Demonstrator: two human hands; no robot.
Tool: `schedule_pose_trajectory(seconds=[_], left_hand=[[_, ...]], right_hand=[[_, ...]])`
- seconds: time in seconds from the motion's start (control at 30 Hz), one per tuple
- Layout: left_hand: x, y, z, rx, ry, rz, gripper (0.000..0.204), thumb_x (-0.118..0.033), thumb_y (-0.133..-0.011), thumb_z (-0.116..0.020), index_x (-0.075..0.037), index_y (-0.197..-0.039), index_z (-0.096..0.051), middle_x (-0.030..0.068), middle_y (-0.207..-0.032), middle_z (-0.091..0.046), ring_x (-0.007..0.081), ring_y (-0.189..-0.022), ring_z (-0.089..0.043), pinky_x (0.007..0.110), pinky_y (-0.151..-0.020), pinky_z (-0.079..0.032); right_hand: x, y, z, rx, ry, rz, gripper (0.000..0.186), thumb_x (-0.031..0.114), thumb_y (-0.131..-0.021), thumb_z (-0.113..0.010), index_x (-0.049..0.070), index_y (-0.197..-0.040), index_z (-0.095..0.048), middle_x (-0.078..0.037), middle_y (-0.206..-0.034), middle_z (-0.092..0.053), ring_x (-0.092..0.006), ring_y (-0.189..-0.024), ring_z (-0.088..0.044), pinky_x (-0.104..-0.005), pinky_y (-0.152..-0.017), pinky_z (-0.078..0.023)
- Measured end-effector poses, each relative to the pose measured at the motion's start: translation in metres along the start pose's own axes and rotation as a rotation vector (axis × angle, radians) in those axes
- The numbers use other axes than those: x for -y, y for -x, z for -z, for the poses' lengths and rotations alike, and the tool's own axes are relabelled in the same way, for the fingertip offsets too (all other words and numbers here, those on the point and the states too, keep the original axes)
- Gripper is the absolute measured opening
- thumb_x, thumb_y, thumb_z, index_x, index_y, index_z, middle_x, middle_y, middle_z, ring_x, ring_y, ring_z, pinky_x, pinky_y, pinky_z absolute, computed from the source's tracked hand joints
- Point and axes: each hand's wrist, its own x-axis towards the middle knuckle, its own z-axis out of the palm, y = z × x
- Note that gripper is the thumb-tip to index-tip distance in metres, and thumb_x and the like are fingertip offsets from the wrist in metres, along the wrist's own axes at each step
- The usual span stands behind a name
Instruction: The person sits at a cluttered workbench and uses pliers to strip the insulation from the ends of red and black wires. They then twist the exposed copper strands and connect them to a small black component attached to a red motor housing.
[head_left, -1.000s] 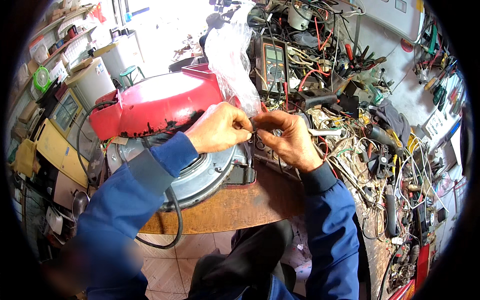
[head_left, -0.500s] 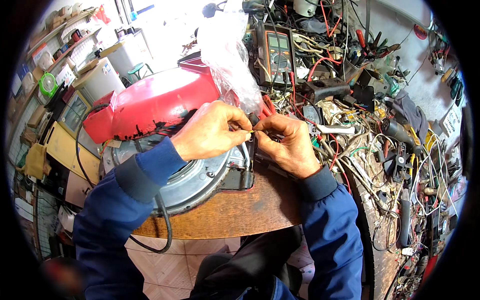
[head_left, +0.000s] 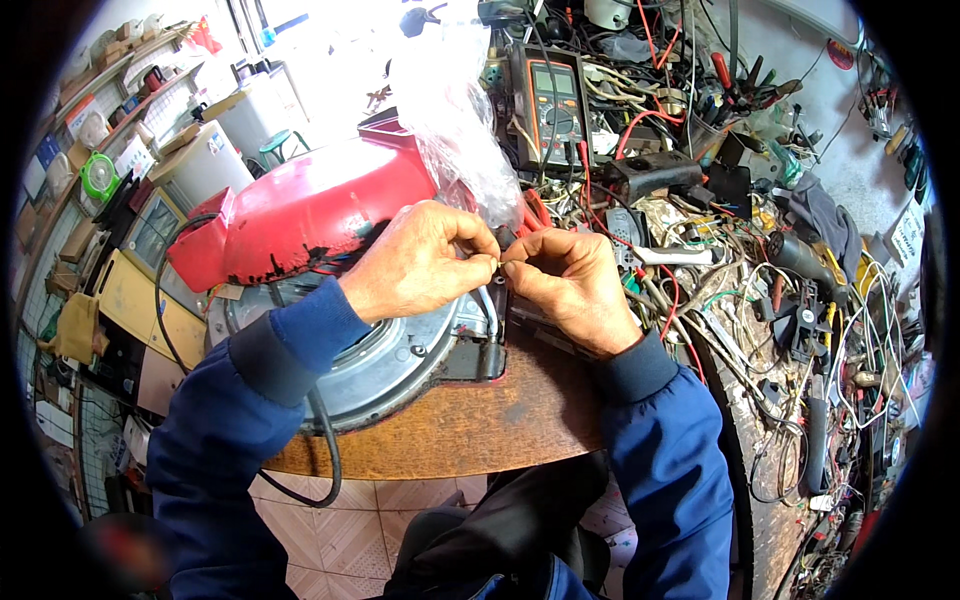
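Both hands meet fingertip to fingertip above the right edge of an opened appliance. My left hand (head_left: 412,262) is closed in a pinch, thumb against forefinger. My right hand (head_left: 572,285) pinches just beside it, its fingertips almost touching the left ones. What lies between them is too small to make out. Under my left wrist sits the round grey metal base (head_left: 385,375) of the appliance, partly hidden by the sleeve. Its red housing (head_left: 310,215) leans behind, with black smears along the lower edge. Coloured wires show between housing and base.
A multimeter (head_left: 556,105) stands behind the hands. Clear plastic film (head_left: 452,120) hangs beside the red housing. Tangled wires (head_left: 740,270) and tools cover the right side. A black cable (head_left: 332,450) loops over the front edge of the wooden table (head_left: 450,440).
The hands stay almost in place, with fingertips still together. My right fingers have shifted slightly to the left, and the whole view has moved a little.
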Motion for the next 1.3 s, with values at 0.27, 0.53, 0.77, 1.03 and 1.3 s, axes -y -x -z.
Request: schedule_pose_trajectory(seconds=[0.27,0.53,0.77,1.03,1.3], left_hand=[[-0.002,-0.001,0.0,0.018,0.025,0.043,0.014,-0.006,-0.092,-0.069,0.006,-0.098,-0.073,0.0033,-0.084,-0.071,0.0075,-0.079,-0.064,0.025,-0.071,-0.053],[0.008,-0.002,-0.002,0.007,0.041,0.056,0.014,-0.006,-0.093,-0.069,0.006,-0.099,-0.073,0.0044,-0.086,-0.071,0.0082,-0.08,-0.065,0.026,-0.072,-0.054],[0.003,-0.001,-0.002,-0.017,-0.041,0.013,0.013,-0.005,-0.091,-0.069,0.006,-0.097,-0.073,0.0037,-0.082,-0.071,0.0062,-0.077,-0.063,0.025,-0.067,-0.052],[0.004,0.0,-0.003,-0.016,-0.009,0.031,0.012,-0.005,-0.092,-0.069,0.004,-0.097,-0.074,0.0018,-0.082,-0.07,0.0039,-0.075,-0.061,0.024,-0.065,-0.05],[0.005,0.0,0.0,0.036,-0.016,0.02,0.018,-0.012,-0.097,-0.068,0.005,-0.099,-0.073,0.0034,-0.084,-0.07,0.0066,-0.078,-0.063,0.025,-0.067,-0.052]], right_hand=[[-0.01,-0.005,0.009,-0.092,-0.038,-0.11,0.008,0.001,-0.091,-0.068,-0.004,-0.087,-0.072,0.0,-0.076,-0.069,-0.0057,-0.067,-0.057,-0.0253,-0.061,-0.047],[-0.006,-0.001,0.0,-0.029,-0.029,-0.028,0.014,0.001,-0.091,-0.071,-0.004,-0.104,-0.07,0.001,-0.091,-0.07,-0.0044,-0.08,-0.06,-0.0231,-0.07,-0.051],[-0.007,-0.003,-0.004,-0.035,0.045,0.044,0.004,0.0,-0.089,-0.068,-0.002,-0.09,-0.072,0.001,-0.083,-0.07,-0.0039,-0.077,-0.059,-0.0238,-0.069,-0.051],[-0.002,-0.006,0.007,-0.099,-0.097,-0.146,0.005,-0.002,-0.086,-0.065,-0.004,-0.087,-0.069,0.0,-0.076,-0.068,-0.0072,-0.068,-0.06,-0.0248,-0.062,-0.049],[-0.009,-0.004,0.002,0.049,-0.155,-0.068,0.013,-0.008,-0.088,-0.067,-0.004,-0.099,-0.071,-0.001,-0.09,-0.071,-0.0075,-0.081,-0.064,-0.0248,-0.073,-0.053]])
